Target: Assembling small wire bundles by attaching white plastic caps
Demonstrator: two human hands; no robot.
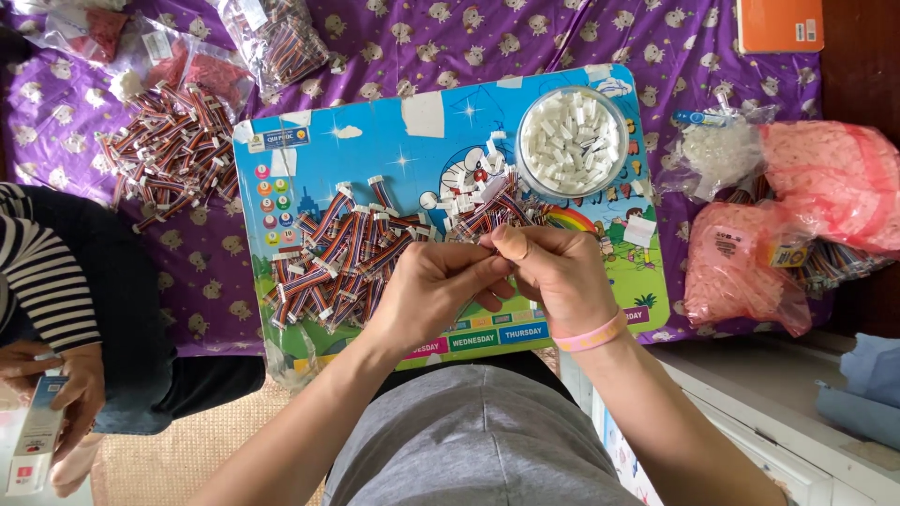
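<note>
Grey-clothed lap (478, 440) is filling the near bottom of the view, both forearms reaching forward from it. Left hand (433, 286) and right hand (559, 278) are meeting at centre, fingers (511, 244) of both pinching a small ribbon-wire piece (494, 241) between them, clenched on it; the piece itself is mostly hidden by the fingertips. Pink wristband (591, 337) is sitting on the right wrist. Hands are hovering over the near edge of a blue cartoon lap board (375, 141).

On the board, at 10 o'clock from the hands, a pile of multicoloured ribbon cables with white connectors (328, 258) is lying spread out. Just beyond the hands at 12 o'clock, a smaller cable bunch (483, 201) is lying touching the fingers' far side. At 1 o'clock, a clear round bowl (573, 142) is holding white plastic connectors.

Board is resting on a purple patterned cloth (422, 37). At 3 o'clock, pink plastic bags (787, 215) are lying beside the board, a clear bag of white parts (717, 150) just behind them. At 10 o'clock far, another loose cable heap (173, 150) is lying on the cloth, bagged cables (277, 37) beyond it. Orange book (780, 23) is at the far 1 o'clock corner.

At 8 o'clock, another person's hand (70, 394), striped sleeve, is gripping a small box (36, 436).
</note>
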